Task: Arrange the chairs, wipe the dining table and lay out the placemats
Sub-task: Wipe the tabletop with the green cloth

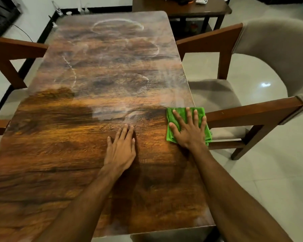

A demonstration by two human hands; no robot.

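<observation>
A wood-grain dining table (77, 154) fills the view, with pale wipe streaks across its far half. My right hand (189, 130) lies flat, fingers spread, pressing a green cloth (178, 112) onto the table's right edge. My left hand (121, 147) rests flat on the bare tabletop just left of the cloth, holding nothing. A beige upholstered chair with a brown wooden frame (252, 109) stands at the table's right side, its seat partly under the edge. No placemats are visible.
Another wooden chair (12, 49) stands at the table's left side, only partly in view. A dark side table (215, 9) with small items sits beyond the far right corner. Bottles (57, 8) stand on the tiled floor by the far wall.
</observation>
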